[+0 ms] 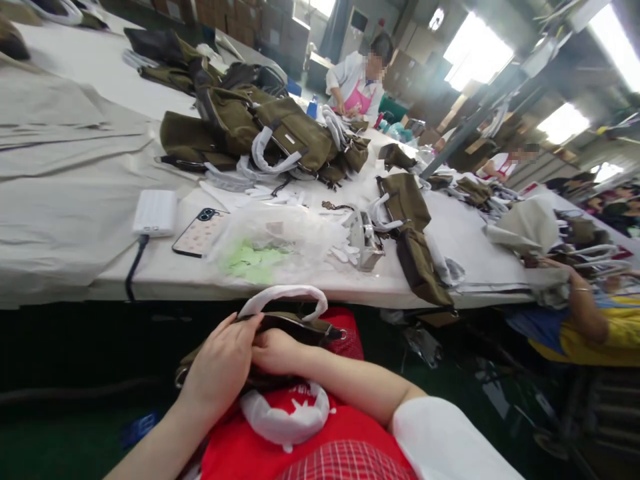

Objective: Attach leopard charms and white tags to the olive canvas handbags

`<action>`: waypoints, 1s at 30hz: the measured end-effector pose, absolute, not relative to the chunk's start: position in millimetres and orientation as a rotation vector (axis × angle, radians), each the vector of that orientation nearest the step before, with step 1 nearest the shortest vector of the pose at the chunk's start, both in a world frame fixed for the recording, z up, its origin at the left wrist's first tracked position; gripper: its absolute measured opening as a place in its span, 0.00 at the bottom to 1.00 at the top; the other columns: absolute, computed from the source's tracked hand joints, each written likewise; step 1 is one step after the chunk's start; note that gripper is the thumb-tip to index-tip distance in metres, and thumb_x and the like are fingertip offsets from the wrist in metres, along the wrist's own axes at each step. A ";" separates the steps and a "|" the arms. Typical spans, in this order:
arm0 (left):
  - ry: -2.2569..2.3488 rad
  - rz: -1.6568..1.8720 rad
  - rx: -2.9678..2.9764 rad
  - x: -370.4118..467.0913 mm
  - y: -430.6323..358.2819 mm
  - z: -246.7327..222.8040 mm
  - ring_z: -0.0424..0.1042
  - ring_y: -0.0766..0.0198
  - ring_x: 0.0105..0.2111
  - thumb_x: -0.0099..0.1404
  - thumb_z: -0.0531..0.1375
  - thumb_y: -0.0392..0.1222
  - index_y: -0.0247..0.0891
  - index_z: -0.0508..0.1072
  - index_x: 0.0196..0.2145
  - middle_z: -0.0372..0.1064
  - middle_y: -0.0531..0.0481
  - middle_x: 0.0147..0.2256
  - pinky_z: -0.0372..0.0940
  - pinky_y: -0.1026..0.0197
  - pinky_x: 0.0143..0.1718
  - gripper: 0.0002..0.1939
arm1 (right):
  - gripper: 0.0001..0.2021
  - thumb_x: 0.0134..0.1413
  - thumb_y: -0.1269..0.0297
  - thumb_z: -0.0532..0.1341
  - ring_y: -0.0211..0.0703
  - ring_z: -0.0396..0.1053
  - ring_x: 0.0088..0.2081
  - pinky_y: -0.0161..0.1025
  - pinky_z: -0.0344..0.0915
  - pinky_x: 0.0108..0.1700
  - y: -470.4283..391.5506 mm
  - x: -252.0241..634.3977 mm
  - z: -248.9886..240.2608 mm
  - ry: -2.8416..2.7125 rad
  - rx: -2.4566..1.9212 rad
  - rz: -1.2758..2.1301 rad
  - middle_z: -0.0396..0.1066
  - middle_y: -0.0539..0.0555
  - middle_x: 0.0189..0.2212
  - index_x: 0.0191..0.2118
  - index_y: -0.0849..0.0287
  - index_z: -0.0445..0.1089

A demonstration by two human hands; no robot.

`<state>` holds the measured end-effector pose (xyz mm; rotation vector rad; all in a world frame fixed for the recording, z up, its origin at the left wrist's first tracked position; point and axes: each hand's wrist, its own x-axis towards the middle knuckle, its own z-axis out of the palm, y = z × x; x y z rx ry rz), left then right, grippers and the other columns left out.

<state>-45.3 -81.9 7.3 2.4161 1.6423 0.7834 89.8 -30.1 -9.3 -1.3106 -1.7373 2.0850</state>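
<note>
An olive-green bag (295,327) rests on my lap against the red apron, with one white-wrapped handle (287,292) standing up behind it and another (287,420) hanging toward me. My left hand (223,363) is closed on the bag's left part near the top edge, fingertips by the base of the upper handle. Beside it, touching or nearly so, my right hand (280,352) has its fingers bent round the bag's near side at the opening; their tips are hidden. A metal ring shows at the bag's right end.
On the table (150,270) lie a white power bank (155,212) with a dark cable, a phone (200,231), a clear plastic bag (295,237) with green pieces, and a pile of olive bags (295,130). A co-worker's arm (587,310) is at the right; other people stand farther back.
</note>
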 end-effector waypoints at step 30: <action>1.213 0.868 2.143 -65.6 -84.9 63.5 0.73 0.63 0.43 0.70 0.53 0.38 0.40 0.76 0.39 0.74 0.48 0.39 0.66 0.63 0.48 0.11 | 0.19 0.70 0.61 0.46 0.42 0.69 0.52 0.42 0.64 0.56 2.1 124.5 28.7 -2.540 -0.851 1.259 0.73 0.52 0.51 0.54 0.54 0.72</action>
